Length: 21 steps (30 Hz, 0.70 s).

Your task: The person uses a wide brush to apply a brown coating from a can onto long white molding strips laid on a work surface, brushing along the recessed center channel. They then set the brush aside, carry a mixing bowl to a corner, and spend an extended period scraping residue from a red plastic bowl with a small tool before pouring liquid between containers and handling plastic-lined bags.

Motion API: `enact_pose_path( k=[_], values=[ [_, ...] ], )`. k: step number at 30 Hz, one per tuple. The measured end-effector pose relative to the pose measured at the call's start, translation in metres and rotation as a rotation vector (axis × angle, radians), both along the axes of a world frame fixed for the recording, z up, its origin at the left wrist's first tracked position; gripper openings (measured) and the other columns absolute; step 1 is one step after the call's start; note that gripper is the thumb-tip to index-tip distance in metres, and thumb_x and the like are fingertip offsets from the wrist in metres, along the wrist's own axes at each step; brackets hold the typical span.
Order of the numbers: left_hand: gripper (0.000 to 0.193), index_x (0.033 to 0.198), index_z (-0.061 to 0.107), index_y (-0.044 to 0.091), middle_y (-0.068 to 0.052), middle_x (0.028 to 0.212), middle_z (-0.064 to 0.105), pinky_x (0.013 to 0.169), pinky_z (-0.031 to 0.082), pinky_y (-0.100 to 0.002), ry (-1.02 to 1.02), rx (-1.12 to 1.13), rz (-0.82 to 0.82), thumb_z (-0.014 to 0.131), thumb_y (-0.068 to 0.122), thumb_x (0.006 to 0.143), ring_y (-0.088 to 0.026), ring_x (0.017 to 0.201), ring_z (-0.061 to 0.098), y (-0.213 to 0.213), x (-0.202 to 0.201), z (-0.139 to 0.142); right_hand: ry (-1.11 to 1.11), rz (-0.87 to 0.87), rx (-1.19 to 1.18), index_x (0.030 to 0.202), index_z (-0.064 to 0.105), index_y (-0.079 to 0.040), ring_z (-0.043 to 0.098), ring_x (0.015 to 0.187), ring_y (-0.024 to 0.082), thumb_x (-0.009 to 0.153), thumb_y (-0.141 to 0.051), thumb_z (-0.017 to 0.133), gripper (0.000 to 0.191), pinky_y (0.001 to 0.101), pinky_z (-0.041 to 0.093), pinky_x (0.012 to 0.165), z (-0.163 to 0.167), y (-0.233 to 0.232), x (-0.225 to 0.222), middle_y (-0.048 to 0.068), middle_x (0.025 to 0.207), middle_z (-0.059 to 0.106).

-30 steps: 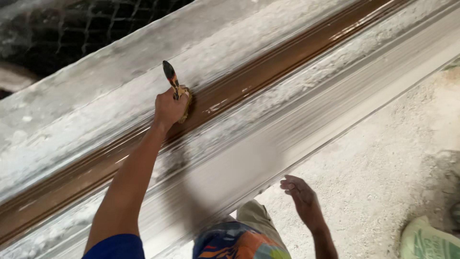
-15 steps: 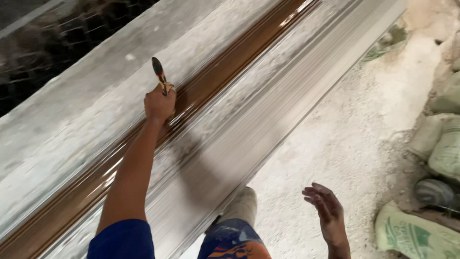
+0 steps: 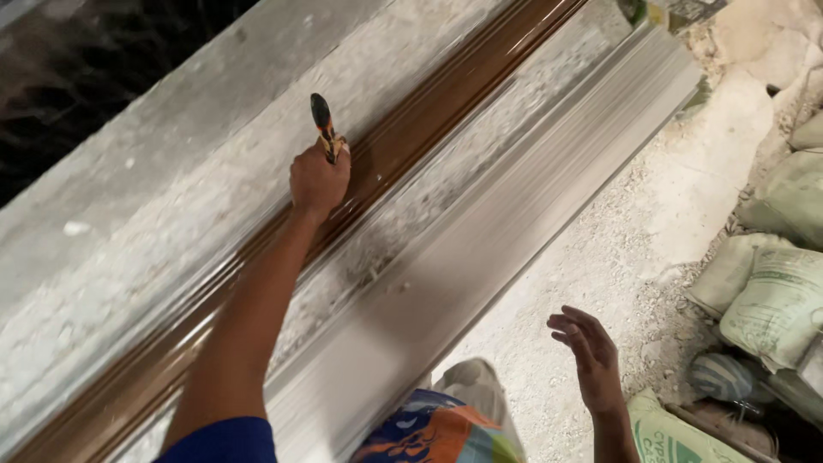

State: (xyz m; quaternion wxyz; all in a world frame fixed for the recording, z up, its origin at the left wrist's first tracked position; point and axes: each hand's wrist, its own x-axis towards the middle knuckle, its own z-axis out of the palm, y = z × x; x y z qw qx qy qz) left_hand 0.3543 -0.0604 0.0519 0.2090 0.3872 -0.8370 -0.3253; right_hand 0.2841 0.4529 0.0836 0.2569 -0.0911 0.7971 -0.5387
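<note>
My left hand (image 3: pixel 319 180) grips a paintbrush (image 3: pixel 324 129) with a black and orange handle that sticks up above my fist. Its bristles are hidden behind my fingers, down in the glossy brown groove (image 3: pixel 446 94) of a long moulded form. That groove runs diagonally from lower left to upper right between rough grey-white cement surfaces (image 3: pixel 171 171). My right hand (image 3: pixel 587 356) hangs in the air over the dusty floor, fingers apart and holding nothing.
A pale ribbed moulding edge (image 3: pixel 514 214) runs alongside the groove. White dusty floor (image 3: pixel 651 223) lies to the right. Several filled sacks (image 3: pixel 771 300) are heaped at the right edge. My knee in patterned shorts (image 3: pixel 437 429) shows at the bottom.
My left hand with the brush has slid along the brown groove, and the view has shifted right, bringing the sacks into sight. My right hand has dropped lower and farther right.
</note>
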Motion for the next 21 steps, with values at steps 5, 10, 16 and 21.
enact_pose_path(
  k=[5,10,16,21],
  values=[
    [0.031,0.105,0.072,0.006,-0.021,0.083,0.072,0.071,0.055,-0.054,0.015,-0.013,-0.021,0.062,0.034,0.099,-0.042,0.078,0.07,0.009,-0.089,-0.022,0.134,0.144,0.048,0.132,0.063,-0.002,0.069,0.114,0.023,0.106,-0.029,0.053,0.039,0.0386,0.058,0.096,0.001,-0.036,-0.091,0.015,0.123,0.073],
    [0.032,0.095,0.07,0.003,-0.022,0.077,0.069,0.063,0.053,-0.055,0.056,-0.176,-0.005,0.064,0.034,0.098,-0.043,0.071,0.068,0.014,-0.163,-0.034,0.149,0.177,0.289,0.133,0.067,-0.008,0.064,0.088,0.027,0.106,-0.024,0.052,0.034,0.0407,0.057,0.078,0.011,-0.071,-0.188,0.01,0.133,0.072],
    [0.033,0.1,0.069,0.0,-0.019,0.073,0.066,0.057,0.053,-0.052,0.0,-0.092,-0.03,0.063,0.033,0.099,-0.04,0.065,0.068,0.025,-0.243,-0.026,0.5,0.334,0.281,0.128,0.067,-0.008,0.059,0.126,0.025,0.103,-0.017,0.059,0.028,0.0404,0.052,0.102,0.018,-0.121,-0.342,0.012,0.133,0.065],
    [0.029,0.103,0.074,0.004,-0.021,0.079,0.068,0.062,0.055,-0.051,0.062,-0.133,-0.018,0.065,0.031,0.098,-0.041,0.07,0.068,0.038,-0.312,-0.02,0.72,0.472,0.335,0.129,0.066,-0.007,0.045,0.139,0.033,0.099,-0.02,0.064,0.032,0.0473,0.039,0.117,-0.013,-0.194,-0.467,0.014,0.138,0.063]
  ],
)
